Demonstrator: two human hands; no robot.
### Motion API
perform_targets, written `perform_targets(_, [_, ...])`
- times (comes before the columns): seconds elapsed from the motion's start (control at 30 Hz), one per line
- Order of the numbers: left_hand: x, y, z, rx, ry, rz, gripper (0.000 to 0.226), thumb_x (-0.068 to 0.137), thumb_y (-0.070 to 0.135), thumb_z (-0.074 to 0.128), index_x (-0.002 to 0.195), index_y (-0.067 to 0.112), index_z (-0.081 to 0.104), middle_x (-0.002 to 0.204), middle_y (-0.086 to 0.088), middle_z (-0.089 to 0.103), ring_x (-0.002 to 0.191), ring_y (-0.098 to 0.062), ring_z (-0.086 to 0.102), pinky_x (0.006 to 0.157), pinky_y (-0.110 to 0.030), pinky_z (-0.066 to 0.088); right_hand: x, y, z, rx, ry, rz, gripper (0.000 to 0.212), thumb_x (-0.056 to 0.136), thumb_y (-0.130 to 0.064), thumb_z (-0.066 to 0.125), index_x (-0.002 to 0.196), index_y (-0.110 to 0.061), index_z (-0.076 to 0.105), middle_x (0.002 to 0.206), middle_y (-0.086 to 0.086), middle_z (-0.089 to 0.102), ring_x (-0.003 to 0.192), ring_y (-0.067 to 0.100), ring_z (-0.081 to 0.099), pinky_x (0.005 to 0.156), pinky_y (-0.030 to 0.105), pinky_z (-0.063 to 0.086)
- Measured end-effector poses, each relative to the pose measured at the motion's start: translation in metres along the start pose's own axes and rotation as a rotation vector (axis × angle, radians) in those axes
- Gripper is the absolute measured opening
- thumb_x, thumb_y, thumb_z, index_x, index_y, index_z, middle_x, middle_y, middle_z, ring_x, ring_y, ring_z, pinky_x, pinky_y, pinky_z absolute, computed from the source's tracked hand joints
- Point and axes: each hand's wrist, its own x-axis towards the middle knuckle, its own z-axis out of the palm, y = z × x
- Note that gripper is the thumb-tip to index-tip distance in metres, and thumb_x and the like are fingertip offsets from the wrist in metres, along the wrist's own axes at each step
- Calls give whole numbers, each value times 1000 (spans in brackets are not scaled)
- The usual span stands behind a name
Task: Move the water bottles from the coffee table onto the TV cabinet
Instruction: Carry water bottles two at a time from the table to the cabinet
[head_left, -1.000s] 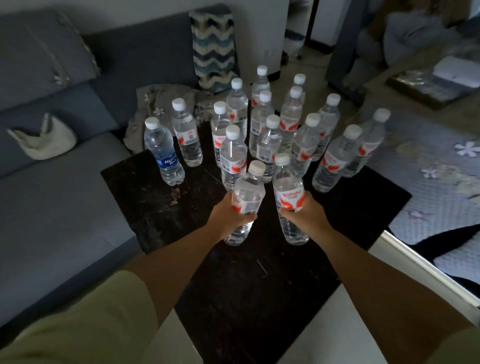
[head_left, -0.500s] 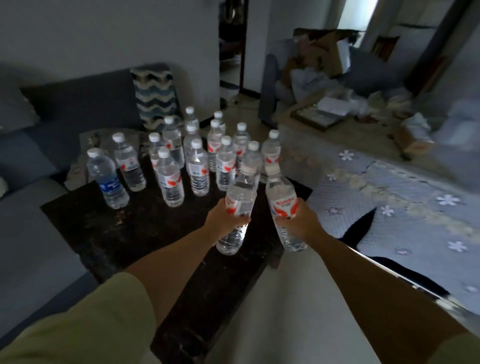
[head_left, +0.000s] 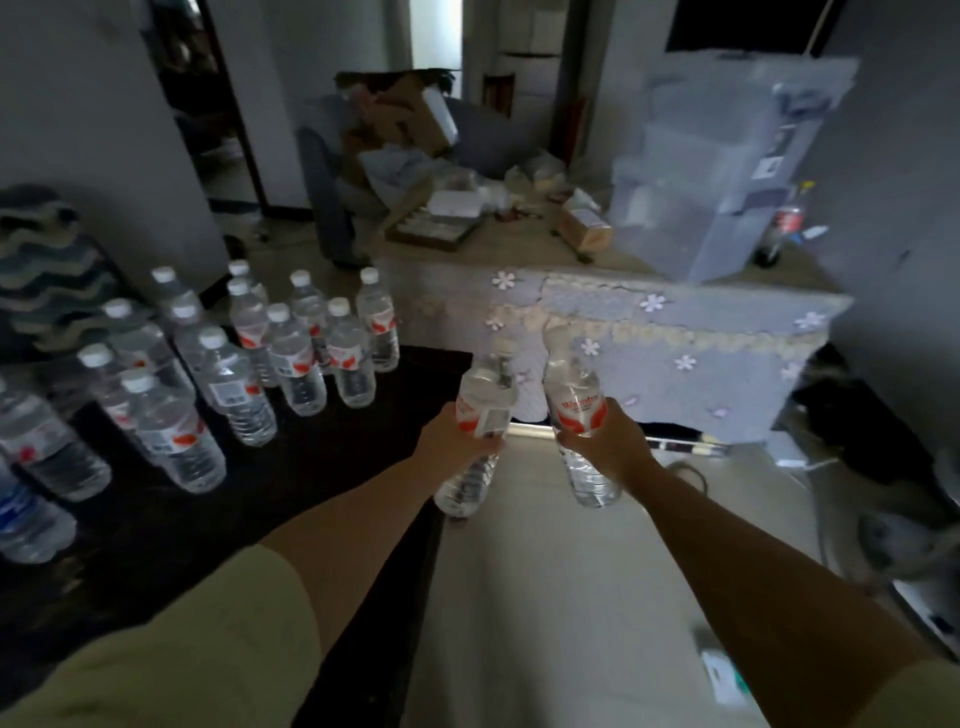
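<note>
While the view has swung away from the sofa toward the far side of the room over the last second, both hands have kept their load: the left hand (head_left: 457, 441) is wrapped tight around one water bottle (head_left: 480, 415), the right hand (head_left: 605, 441) around a second bottle (head_left: 576, 410). Both bottles are now off the table (head_left: 322, 467), held upright past its right edge over the pale floor (head_left: 545, 597), almost touching each other. The rest of the bottles (head_left: 291, 358) stand clustered on the table, left of the two carried ones. Beyond the table's far right edge sits a surface draped in a flowered cloth (head_left: 675, 332), with a clear storage bin (head_left: 727, 166) on it. My read: pick is done, transit leg is under way. Can't tell whether the cloth-covered piece is the TV cabinet. Many bottles remain, so task is early; expect many more trips.
</note>
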Motion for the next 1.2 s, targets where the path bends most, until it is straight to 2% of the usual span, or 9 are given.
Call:
perform_targets(0.13, [-15, 18, 15, 7, -101, 102, 40, 69, 27, 82, 100, 19, 59, 94, 6, 63, 88, -11, 59, 77, -23, 41, -41, 23, -17, 4, 111, 79, 56, 67, -46, 81, 107, -13, 59, 91, 1, 68, 83, 20, 66, 68, 24, 44])
perform_targets(0.3, [-28, 34, 60, 73, -252, 192, 78, 41, 56, 79, 111, 25, 61, 102, 3, 71, 93, -17, 67, 89, -35, 54, -107, 52, -52, 22, 287, 193, 49, 72, -41, 80, 106, -16, 53, 90, -4, 62, 84, 16, 59, 76, 26, 43])
perform_targets(0.4, [-57, 56, 89, 112, -338, 249, 83, 37, 59, 74, 111, 25, 61, 102, 3, 71, 93, -18, 68, 90, -36, 53, -145, 73, -75, 47, 379, 253, 51, 73, -41, 80, 105, -11, 52, 89, -1, 61, 81, 18, 58, 73, 25, 40])
perform_targets(0.47, [-85, 74, 109, 133, -382, 303, 81, 39, 59, 72, 111, 22, 62, 102, 1, 71, 95, -19, 67, 85, -30, 52, -174, 87, -92, 41, 428, 305, 55, 73, -38, 80, 112, -9, 53, 90, 1, 60, 80, 18, 56, 71, 25, 39])
perform_targets(0.57, [-125, 97, 147, 160, -471, 371, 66, 55, 49, 80, 111, 20, 62, 103, 0, 70, 95, -19, 66, 81, -28, 50, -223, 114, -121, 12, 516, 399, 58, 74, -37, 79, 117, -7, 54, 90, 0, 58, 80, 18, 55, 70, 25, 39])
perform_targets(0.73, [-202, 122, 210, 183, -614, 472, 68, 65, 40, 84, 122, 15, 55, 112, -3, 66, 104, -24, 63, 91, -34, 50, -316, 160, -161, 33, 625, 545, 61, 73, -41, 78, 119, -10, 51, 95, 1, 62, 83, 18, 59, 70, 26, 43])
perform_targets(0.83, [-256, 129, 250, 187, -737, 472, 62, 67, 36, 83, 119, 16, 57, 111, -2, 68, 98, -21, 65, 85, -31, 51, -381, 188, -184, 35, 697, 628, 60, 73, -41, 78, 118, -12, 53, 93, -2, 61, 80, 16, 57, 64, 23, 40])
perform_targets(1.0, [-363, 130, 309, 201, -886, 511, 52, 68, 33, 83, 110, 20, 56, 105, 4, 65, 95, -19, 63, 84, -26, 48, -499, 233, -211, 78, 802, 749, 58, 70, -38, 79, 116, -12, 55, 92, -1, 64, 79, 16, 59, 60, 22, 40])
perform_targets(1.2, [-477, 126, 373, 261, -1012, 543, 62, 65, 33, 86, 119, 17, 61, 115, 0, 68, 101, -20, 65, 88, -27, 50, -622, 268, -228, 165, 917, 844, 56, 70, -32, 82, 115, -14, 53, 98, 3, 65, 89, 20, 63, 77, 32, 51])
